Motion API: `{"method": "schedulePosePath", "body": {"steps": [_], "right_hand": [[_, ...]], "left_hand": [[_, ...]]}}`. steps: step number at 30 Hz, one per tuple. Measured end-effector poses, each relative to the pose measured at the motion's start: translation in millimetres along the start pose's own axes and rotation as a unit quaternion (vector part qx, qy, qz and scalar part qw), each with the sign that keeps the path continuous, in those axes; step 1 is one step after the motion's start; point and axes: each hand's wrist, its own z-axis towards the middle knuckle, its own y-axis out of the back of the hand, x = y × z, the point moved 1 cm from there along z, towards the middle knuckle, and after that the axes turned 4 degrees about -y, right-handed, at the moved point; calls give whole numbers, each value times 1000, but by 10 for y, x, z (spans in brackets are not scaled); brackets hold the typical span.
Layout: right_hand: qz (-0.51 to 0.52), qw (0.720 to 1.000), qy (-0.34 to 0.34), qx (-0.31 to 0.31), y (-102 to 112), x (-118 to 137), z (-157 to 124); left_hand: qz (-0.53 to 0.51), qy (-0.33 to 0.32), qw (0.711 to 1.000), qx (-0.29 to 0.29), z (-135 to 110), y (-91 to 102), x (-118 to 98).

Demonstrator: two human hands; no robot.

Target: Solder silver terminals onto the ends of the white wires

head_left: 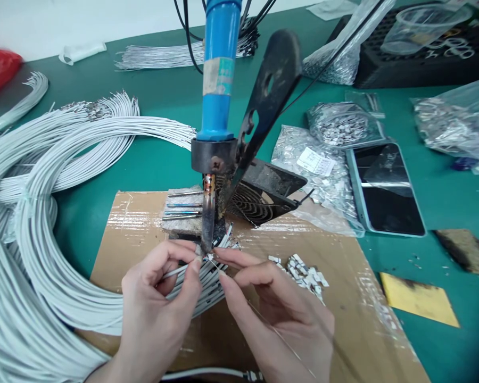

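The left hand (159, 303), grip pinched on a thin white cable (176, 272), has its end beneath the upright blue-handled soldering iron (219, 74); the right hand (283, 306) pinches a fine silvery wire (284, 340) slanting up-left towards it.

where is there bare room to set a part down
Bare cardboard lies between the right hand and the yellow pad; bare green table shows between the far straight wire bundle and the coiled cables, and between the phone and rightmost bag. Crowded: under the blue iron, around the left hand, and the cable-covered left side.
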Motion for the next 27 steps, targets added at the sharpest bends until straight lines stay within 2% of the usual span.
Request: {"method": "schedulePosePath", "body": {"steps": [12,19,23,27], "right_hand": [[-25,1000,11,-2,15,10,7],[-23,999,40,-2,9,-43,16],[-28,997,68,-5,-5,-40,15],[-43,996,75,-8,-11,-23,19]], "left_hand": [[11,5,1000,-4,5,7,15],[-12,24,999,-21,-17,-33,-44],[-21,56,996,-71,-40,-70,-103],[-24,73,995,-71,-40,-80,-134]]}}
